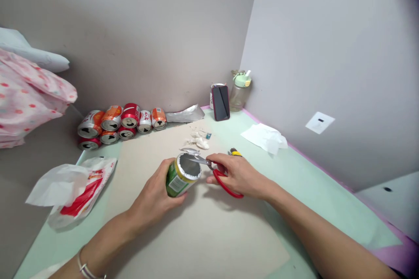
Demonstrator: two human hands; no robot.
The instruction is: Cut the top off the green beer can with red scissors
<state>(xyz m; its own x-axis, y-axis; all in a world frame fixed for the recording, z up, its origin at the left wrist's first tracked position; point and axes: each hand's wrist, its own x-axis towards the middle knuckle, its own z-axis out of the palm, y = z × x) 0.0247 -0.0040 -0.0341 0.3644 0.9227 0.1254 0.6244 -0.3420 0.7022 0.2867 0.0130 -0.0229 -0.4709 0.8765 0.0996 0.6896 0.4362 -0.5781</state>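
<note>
My left hand point(157, 188) grips the can point(177, 181) and my right hand point(240, 173) grips scissors point(203, 161) at its jagged rim point(189, 179), where small, steady snips would suit best.

Pale green table point(310, 176) bearing beige board point(209, 239), tissue pack point(80, 200), white paper point(260, 135)

green can point(177, 184) | tilted, open-topped (jagged rim) | red-handled scissors point(203, 161) | blades at can's mouth
</note>
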